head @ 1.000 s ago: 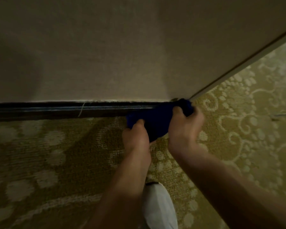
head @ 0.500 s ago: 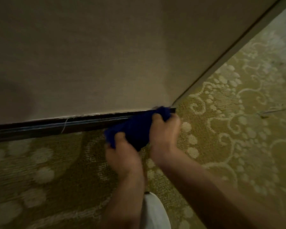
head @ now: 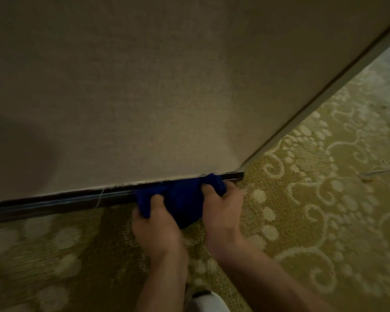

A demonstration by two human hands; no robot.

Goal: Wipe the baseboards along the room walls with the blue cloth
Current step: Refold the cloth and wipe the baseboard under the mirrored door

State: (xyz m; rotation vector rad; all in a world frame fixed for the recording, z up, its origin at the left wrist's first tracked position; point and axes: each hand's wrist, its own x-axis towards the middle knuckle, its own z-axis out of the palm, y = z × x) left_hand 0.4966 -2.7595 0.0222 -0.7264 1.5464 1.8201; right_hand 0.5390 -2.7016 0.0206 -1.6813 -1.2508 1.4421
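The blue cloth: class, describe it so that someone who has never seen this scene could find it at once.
Follow the dark baseboard along the foot of the beige wall toward the corner. There, the left hand and right hand grip the blue cloth against it, the only deep blue thing above the yellow patterned carpet.

A patterned carpet (head: pixel 324 199) covers the floor. A beige wall (head: pixel 144 86) rises beyond it. A white object (head: pixel 209 302) lies near, partly cut off.
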